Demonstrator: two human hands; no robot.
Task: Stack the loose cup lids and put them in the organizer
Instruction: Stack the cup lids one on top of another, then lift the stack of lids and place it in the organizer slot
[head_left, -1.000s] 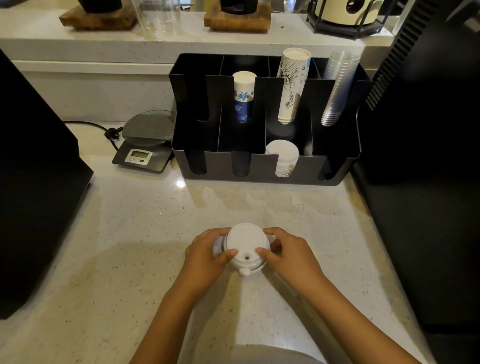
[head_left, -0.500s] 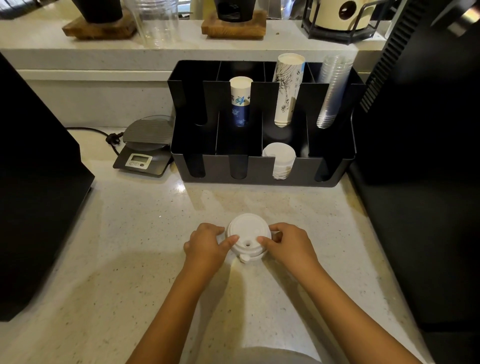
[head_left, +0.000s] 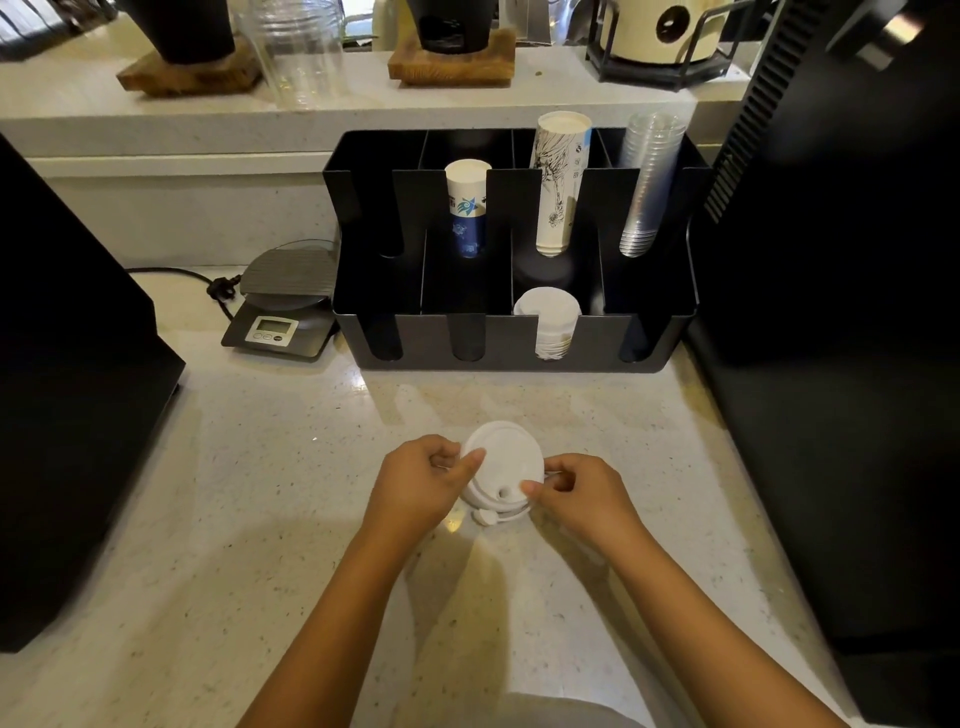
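Note:
A stack of white cup lids (head_left: 501, 465) rests on the pale speckled counter, top lid up with its sip hole toward me. My left hand (head_left: 418, 480) pinches the stack's left edge and my right hand (head_left: 576, 493) pinches its right edge. Behind stands the black slotted organizer (head_left: 498, 348). Its third front compartment holds a stack of white lids (head_left: 550, 319). The back row holds a blue-and-white paper cup stack (head_left: 466, 208), a tall patterned paper cup stack (head_left: 558, 182) and clear plastic cups (head_left: 649, 182).
A small grey digital scale (head_left: 283, 304) with a cord sits left of the organizer. Tall black machines flank the counter, one on the left (head_left: 67, 389), one on the right (head_left: 831, 312). A raised shelf behind carries wooden bases and a clear container (head_left: 301, 47).
The lid stack and both hands have shifted slightly away from me, toward the organizer. Both hands keep their grip on the stack's edges.

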